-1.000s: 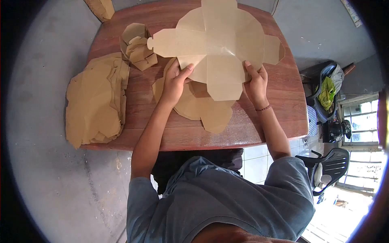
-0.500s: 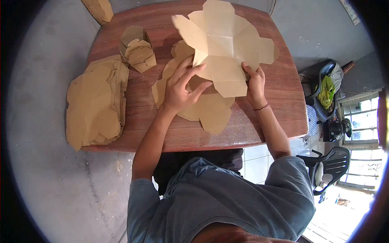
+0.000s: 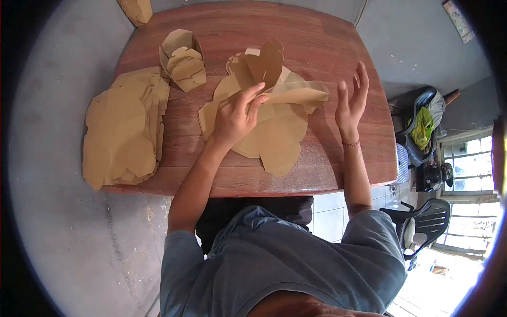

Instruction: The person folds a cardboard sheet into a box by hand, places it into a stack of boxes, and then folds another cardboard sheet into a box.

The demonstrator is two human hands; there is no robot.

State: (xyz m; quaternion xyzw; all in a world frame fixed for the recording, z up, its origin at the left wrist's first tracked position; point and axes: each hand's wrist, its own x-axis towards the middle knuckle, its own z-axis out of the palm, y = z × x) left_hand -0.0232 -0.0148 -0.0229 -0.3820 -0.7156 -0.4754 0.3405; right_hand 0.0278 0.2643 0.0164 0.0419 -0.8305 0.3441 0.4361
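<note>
Pinched between thumb and fingers of my left hand [image 3: 236, 118] is a cardboard piece [image 3: 296, 95], partly folded, with one flap standing up and another reaching to the right. Beneath it, flat cardboard sheets [image 3: 274, 138] with rounded lobes lie on the table. My right hand [image 3: 351, 103] is raised over the right side of the table, fingers apart, holding nothing; a thin bracelet circles its wrist. The right hand does not touch the cardboard.
A tall stack of flat cardboard [image 3: 119, 127] lies at the table's left edge. Behind it stands a folded open box [image 3: 182, 61] with cardboard pieces in it. Chairs [image 3: 430, 224] stand right of the reddish wooden table [image 3: 327, 164].
The cardboard piece has gone from spread open in both hands to tilted and partly folded in my left hand. My right hand has let go and moved right, its fingers now spread.
</note>
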